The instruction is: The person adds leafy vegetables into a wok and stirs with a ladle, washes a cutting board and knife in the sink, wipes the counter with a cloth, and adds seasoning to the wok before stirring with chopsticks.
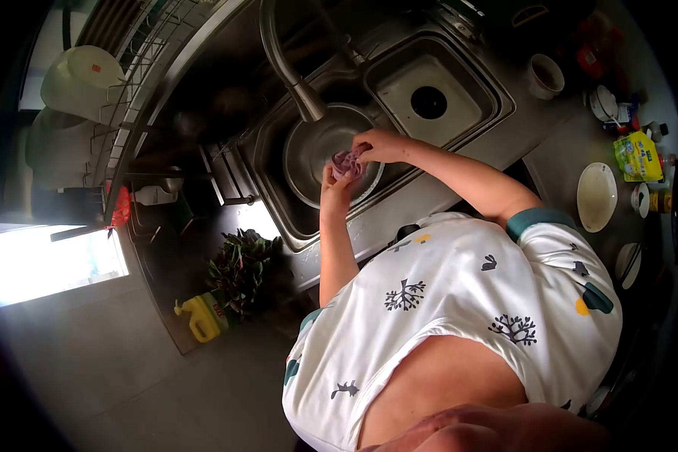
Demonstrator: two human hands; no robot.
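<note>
A crumpled purple-pink cloth (346, 164) is pinched between both hands, above a round metal basin (297, 154) in the left sink bowl. My left hand (337, 187) grips its lower left side, fingers closed. My right hand (379, 146) is closed on its upper right side, fingertips partly hidden by the folds. The curved metal faucet (306, 102) ends just above the basin, up and to the left of my hands. Whether water runs from it, I cannot tell.
Right of the basin lies a second sink bowl (399, 102) with a dark drain. Dark leafy greens (245, 271) and a yellow jug (202, 316) stand at left. Bowls, a white oval dish (597, 197) and a yellow packet (638, 157) line the right counter. A wire rack (139, 68) hangs upper left.
</note>
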